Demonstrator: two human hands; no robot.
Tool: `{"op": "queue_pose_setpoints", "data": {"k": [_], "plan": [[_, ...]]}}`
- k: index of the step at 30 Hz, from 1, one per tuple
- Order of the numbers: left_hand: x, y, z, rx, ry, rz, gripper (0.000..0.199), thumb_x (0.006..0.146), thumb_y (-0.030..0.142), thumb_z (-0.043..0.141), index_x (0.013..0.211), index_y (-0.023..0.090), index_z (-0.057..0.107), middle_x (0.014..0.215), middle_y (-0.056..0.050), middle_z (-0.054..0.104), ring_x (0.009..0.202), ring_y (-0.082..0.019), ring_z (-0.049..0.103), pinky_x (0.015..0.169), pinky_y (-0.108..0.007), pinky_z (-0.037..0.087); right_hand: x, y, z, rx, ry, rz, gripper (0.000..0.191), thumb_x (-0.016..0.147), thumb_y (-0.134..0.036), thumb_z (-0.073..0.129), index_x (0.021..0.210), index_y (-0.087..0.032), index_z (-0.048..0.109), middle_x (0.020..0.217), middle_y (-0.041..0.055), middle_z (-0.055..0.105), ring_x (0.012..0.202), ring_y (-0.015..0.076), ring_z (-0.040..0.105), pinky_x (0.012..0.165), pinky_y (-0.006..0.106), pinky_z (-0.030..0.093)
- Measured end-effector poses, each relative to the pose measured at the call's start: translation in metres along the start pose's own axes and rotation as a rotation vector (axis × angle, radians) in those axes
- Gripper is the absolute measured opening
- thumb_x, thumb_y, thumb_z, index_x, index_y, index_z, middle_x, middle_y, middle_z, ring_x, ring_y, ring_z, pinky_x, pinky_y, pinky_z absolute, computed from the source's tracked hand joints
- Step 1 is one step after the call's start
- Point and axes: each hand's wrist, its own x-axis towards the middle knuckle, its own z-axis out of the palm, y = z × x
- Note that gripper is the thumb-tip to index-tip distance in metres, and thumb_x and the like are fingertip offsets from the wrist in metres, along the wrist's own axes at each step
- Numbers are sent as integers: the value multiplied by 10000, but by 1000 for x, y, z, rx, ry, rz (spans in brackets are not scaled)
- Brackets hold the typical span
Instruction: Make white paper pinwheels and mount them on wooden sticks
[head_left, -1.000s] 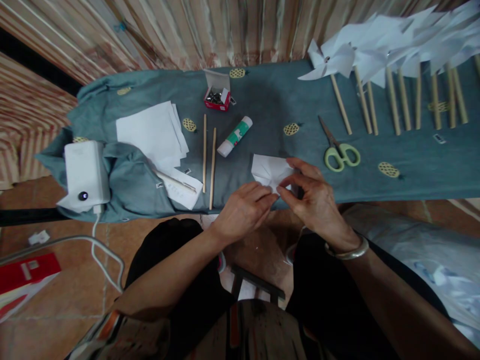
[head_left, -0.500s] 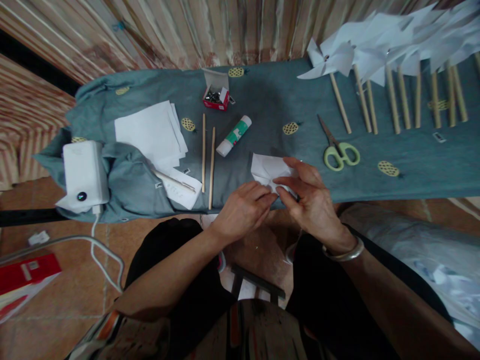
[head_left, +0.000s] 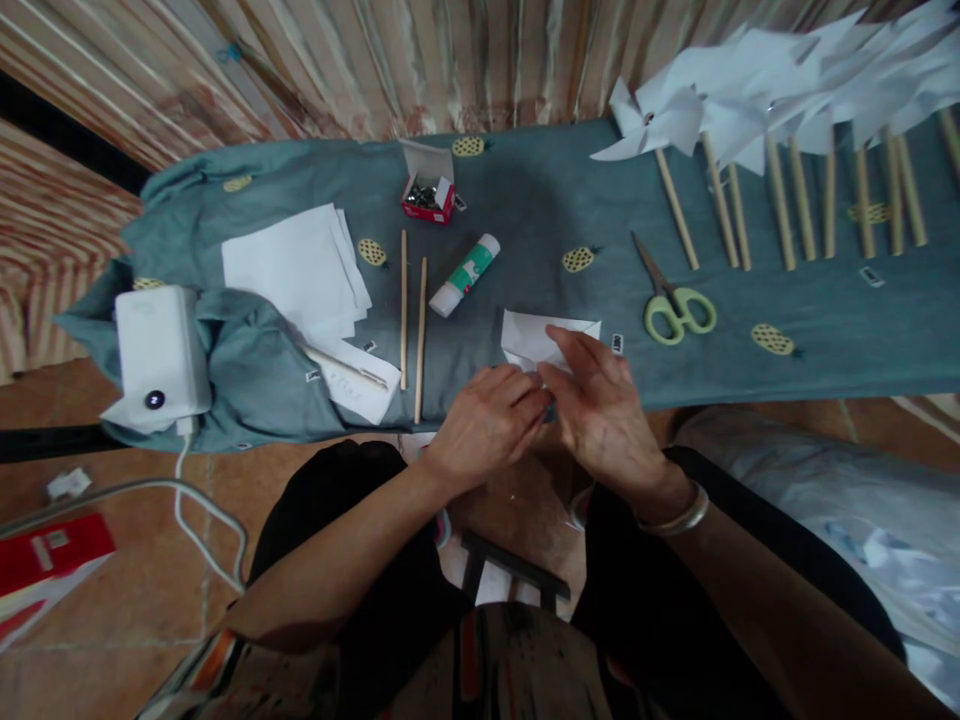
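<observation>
A folded white paper (head_left: 525,334) lies near the front edge of the cloth-covered table, its creases partly hidden by my fingers. My left hand (head_left: 486,415) has its fingers curled closed at the paper's near edge, gripping it. Over the paper's right part, my right hand (head_left: 600,405) has its fingers stretched out and the thumb apart, touching or just above the sheet. A bracelet circles the right wrist. Left of the paper are a glue stick (head_left: 466,275) and two thin wooden sticks (head_left: 420,340). Green-handled scissors (head_left: 679,310) lie to the right.
Several white paper pinwheels (head_left: 675,115) on sticks lie at the back right. A small red box (head_left: 428,198) holds metal pins. White sheets (head_left: 289,265), a pen (head_left: 349,368) on a marked paper, and a white device (head_left: 161,350) with a cable are at the left.
My right hand's fingers have loosened from their pinch and straightened over the paper, uncovering its upper right corner. My left hand stays at the near edge. The view has shifted slightly.
</observation>
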Motion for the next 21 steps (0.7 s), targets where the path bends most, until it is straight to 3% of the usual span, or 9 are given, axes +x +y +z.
{"op": "queue_pose_setpoints", "data": {"k": [6,13,16,21], "plan": [[0,-2,-1,43,-30,-13,212,943,225,454,926,137,647,871,-73,639,834,-200,549,695,-343,412,-1,-1,6,-17,11,-36,339,880,-107,434,1169,-225,568,1438,104,489,1320,305,432,1020,534,411],[-3,-4,-3,37,-4,-28,207,942,205,472,1022,144,653,920,-67,656,844,-191,546,716,-337,400,-2,19,-9,144,158,78,427,897,-137,414,1301,-208,536,1382,112,539,1298,282,485,1076,529,393],[-2,-14,-6,56,10,-54,207,938,195,478,1022,157,663,938,-66,661,866,-199,543,727,-342,401,-1,24,-16,130,129,145,426,920,-189,417,1331,-200,528,1407,120,522,1324,302,464,1092,541,371],[-1,-32,-12,66,78,-157,205,910,155,500,1034,171,663,1011,-79,654,942,-217,533,784,-366,413,-4,20,-21,130,96,140,392,921,-221,441,1285,-296,564,1349,53,575,1268,304,517,1086,540,377]]}}
